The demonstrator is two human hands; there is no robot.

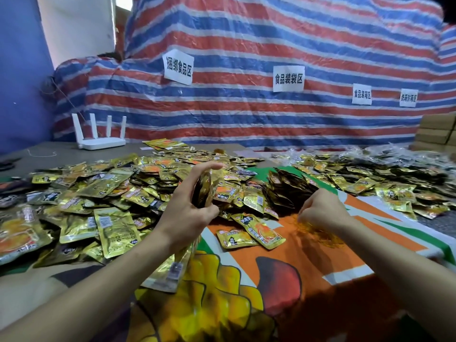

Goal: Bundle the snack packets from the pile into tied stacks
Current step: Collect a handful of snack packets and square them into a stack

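Gripping a stack of gold foil snack packets (203, 191).
My left hand (190, 211) clamps it over the bench pile (98, 191); my right hand (320, 208) pinches tangled yellow bands (318, 234); a snag could spill it.

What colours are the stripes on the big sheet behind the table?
Red, blue and white stripes on the sheet, in the head view.

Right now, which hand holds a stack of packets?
The left hand: its fingers grip a gold stack upright; the right hand is down at the yellow bands.
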